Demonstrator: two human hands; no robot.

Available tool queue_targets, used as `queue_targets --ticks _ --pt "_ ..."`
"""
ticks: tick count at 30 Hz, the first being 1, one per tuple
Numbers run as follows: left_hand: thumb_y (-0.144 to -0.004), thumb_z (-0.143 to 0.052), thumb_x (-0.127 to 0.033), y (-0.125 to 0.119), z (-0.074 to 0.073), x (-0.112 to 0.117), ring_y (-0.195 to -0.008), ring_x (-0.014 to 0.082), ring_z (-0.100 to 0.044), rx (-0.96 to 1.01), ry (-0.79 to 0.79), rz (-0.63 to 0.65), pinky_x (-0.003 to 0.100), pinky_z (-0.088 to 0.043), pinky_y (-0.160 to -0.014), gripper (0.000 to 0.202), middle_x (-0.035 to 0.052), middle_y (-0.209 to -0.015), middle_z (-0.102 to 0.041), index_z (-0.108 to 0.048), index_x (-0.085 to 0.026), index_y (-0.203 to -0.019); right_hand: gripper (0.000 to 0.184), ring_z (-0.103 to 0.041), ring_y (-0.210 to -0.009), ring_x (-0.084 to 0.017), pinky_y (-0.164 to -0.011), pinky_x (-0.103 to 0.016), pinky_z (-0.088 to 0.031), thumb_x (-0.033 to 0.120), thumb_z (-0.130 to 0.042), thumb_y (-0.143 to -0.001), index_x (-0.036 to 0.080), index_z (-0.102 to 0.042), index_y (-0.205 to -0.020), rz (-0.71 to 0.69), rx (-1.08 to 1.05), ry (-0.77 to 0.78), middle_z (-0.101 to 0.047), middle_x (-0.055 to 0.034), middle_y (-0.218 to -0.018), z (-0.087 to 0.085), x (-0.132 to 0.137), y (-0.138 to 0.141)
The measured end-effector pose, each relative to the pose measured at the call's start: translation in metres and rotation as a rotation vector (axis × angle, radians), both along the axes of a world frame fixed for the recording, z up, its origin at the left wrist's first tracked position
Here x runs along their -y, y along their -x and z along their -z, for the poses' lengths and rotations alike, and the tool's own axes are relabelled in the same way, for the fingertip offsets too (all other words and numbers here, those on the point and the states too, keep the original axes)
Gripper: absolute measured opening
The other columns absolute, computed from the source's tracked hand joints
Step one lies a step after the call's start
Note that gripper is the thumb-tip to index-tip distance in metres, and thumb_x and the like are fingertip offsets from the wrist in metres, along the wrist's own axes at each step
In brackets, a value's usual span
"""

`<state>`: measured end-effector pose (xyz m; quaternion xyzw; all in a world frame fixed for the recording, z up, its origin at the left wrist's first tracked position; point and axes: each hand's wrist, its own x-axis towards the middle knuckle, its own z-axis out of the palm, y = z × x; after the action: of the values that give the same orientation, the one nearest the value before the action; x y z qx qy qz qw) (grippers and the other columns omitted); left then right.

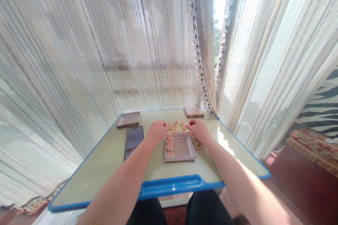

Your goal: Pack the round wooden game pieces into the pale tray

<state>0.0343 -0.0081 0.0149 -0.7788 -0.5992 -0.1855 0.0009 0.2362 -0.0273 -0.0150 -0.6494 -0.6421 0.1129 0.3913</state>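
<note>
Super bright daylight on my feed here. Sun comes in through the window gap [218,0] at 1 o'clock, and that strip is blown out white. The sheer curtains [105,42] glow all round and look washed out and low in contrast. There's a hot glare patch on the tabletop [227,144], at 3 o'clock from the right hand [199,130]. The left hand [157,130] is evenly lit and fairly sharp. The phone [133,141] screen is just a smeared patch. Heavy fisheye too: curtain lines bow at the edges and my forearms stretch at 6 o'clock.
</note>
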Motion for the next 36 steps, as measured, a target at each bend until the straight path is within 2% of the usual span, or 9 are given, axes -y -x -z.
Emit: queue_targets --ticks 4,6,8,13,18,24,29,33,36 --pt "-0.079 -0.040 -0.026 0.000 0.006 -0.003 -0.076 0.0174 -0.060 -0.012 -0.015 -0.002 0.025 -0.041 -0.066 0.030 0.0086 -0.079 -0.069 -0.068 -0.016 -0.077 0.025 -0.056 -0.084 -0.016 -0.075 -0.027 -0.040 0.036 -0.060 -0.072 0.022 -0.063 -0.093 -0.235 -0.025 -0.016 -0.066 -0.0008 -0.084 -0.005 0.018 0.012" --pt "-0.078 -0.041 -0.027 0.000 0.008 -0.005 -0.076 0.0175 -0.060 -0.018 -0.003 -0.016 0.025 -0.041 -0.066 0.030 0.0086 -0.080 -0.069 -0.068 -0.016 -0.077 0.022 -0.053 -0.089 -0.017 -0.077 -0.028 -0.039 0.036 -0.064 -0.069 0.024 -0.065 -0.088 -0.348 0.072 0.022 -0.066 -0.0002 -0.081 -0.004 0.025 0.019" --pt "-0.077 -0.043 -0.027 0.000 0.009 -0.005 -0.076 0.0181 -0.060 -0.029 0.037 -0.040 0.025 -0.042 -0.067 0.028 0.0086 -0.080 -0.069 -0.068 -0.016 -0.077 0.016 -0.052 -0.091 -0.018 -0.076 -0.028 -0.038 0.037 -0.066 -0.069 0.025 -0.067 -0.080 -0.397 0.174 0.055 -0.065 -0.0007 -0.079 -0.002 0.030 0.024" --pt "-0.076 -0.044 -0.026 0.001 0.004 0.000 -0.077 0.0189 -0.061 -0.023 0.042 -0.073 0.026 -0.043 -0.067 0.025 0.0083 -0.080 -0.069 -0.067 -0.017 -0.075 0.018 -0.051 -0.093 -0.021 -0.077 -0.029 -0.038 0.041 -0.062 -0.073 0.027 -0.070 -0.080 -0.397 0.288 0.060 -0.065 -0.0017 -0.081 -0.002 0.032 0.026" --pt "-0.077 -0.042 -0.026 0.005 -0.003 0.004 -0.078 0.0186 -0.061 0.010 -0.024 -0.087 0.026 -0.043 -0.068 0.025 0.0075 -0.080 -0.068 -0.066 -0.018 -0.079 0.017 -0.051 -0.092 -0.020 -0.085 -0.030 -0.036 0.030 -0.056 -0.076 0.022 -0.070 -0.083 -0.423 0.343 -0.015 -0.064 -0.0034 -0.085 -0.005 0.029 0.019" --pt "-0.073 -0.046 -0.027 0.009 -0.002 0.000 -0.072 0.0177 -0.061 -0.040 0.133 -0.048 0.024 -0.043 -0.063 0.023 0.0069 -0.071 -0.068 -0.065 -0.017 -0.066 0.021 -0.050 -0.093 -0.020 -0.085 -0.031 -0.037 0.027 -0.058 -0.070 0.023 -0.068 -0.088 -0.453 0.354 0.016 -0.061 -0.0033 -0.091 0.000 0.029 0.018" --pt "-0.073 -0.046 -0.025 0.011 -0.001 -0.001 -0.053 0.0138 -0.058 0.014 0.344 0.001 0.024 -0.043 -0.057 0.023 0.0035 -0.054 -0.063 -0.064 -0.017 -0.062 0.023 -0.049 -0.091 -0.020 -0.088 -0.032 -0.034 0.016 -0.054 -0.069 0.021 -0.068 -0.087 -0.434 0.397 -0.012 -0.062 -0.0035 -0.088 0.003 0.026 0.020" --pt "-0.072 -0.046 -0.024 0.010 -0.002 0.001 -0.052 0.0130 -0.058 0.061 0.349 0.024 0.023 -0.044 -0.055 0.023 0.0028 -0.056 -0.065 -0.067 -0.016 -0.072 0.026 -0.047 -0.092 -0.020 -0.087 -0.030 -0.034 0.011 -0.050 -0.070 0.020 -0.068 -0.088 -0.394 0.406 -0.002 -0.062 -0.0043 -0.090 0.004 0.024 0.021" --pt "-0.071 -0.045 -0.021 0.008 -0.004 0.004 -0.054 0.0137 -0.058 0.035 0.300 0.031 0.023 -0.043 -0.055 0.023 0.0025 -0.055 -0.064 -0.068 -0.017 -0.071 0.025 -0.047 -0.092 -0.020 -0.085 -0.030 -0.035 0.013 -0.050 -0.073 0.020 -0.068 -0.088 -0.391 0.403 0.002 -0.062 -0.0048 -0.091 0.004 0.020 0.021"
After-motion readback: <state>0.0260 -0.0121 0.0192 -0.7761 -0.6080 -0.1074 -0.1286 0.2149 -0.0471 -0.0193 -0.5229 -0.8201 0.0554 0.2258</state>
